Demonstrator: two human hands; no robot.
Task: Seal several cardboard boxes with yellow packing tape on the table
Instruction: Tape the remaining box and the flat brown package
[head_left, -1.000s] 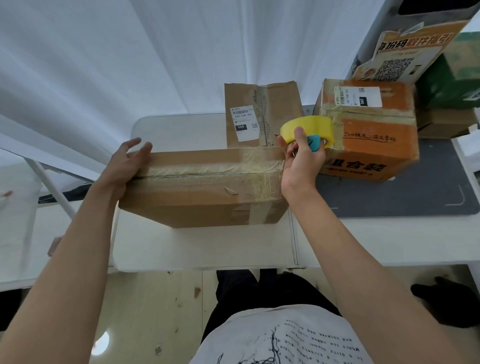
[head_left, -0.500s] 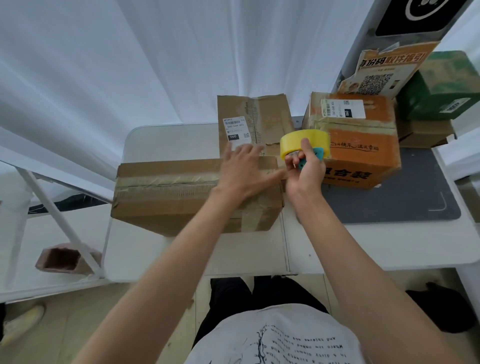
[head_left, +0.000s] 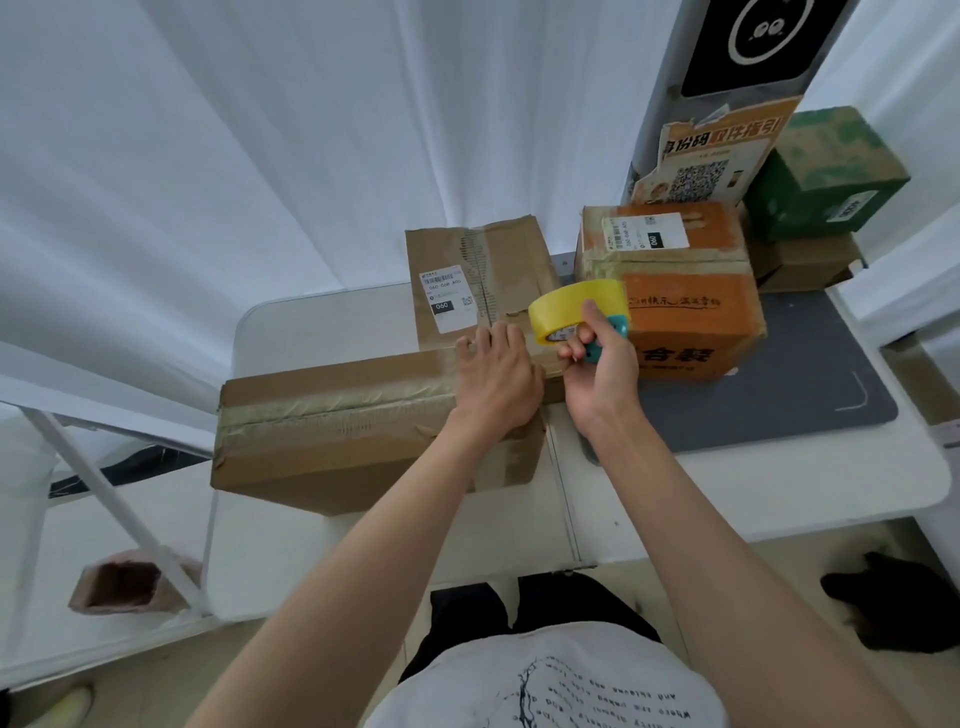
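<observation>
A long brown cardboard box lies across the white table, with tape running along its top seam. My left hand presses flat on the right end of the box top. My right hand grips a yellow tape roll with a teal cutter, just off the box's right end. Behind stand a flat brown box with a white label and an orange box.
A grey mat covers the table's right side under the orange box. A green box sits on a brown box at the far right, below a printed sign. White curtain hangs behind. A white metal frame stands left.
My left hand left the box's left end and now presses on its right end beside the tape roll. The right hand kept the roll near the box's right end.
</observation>
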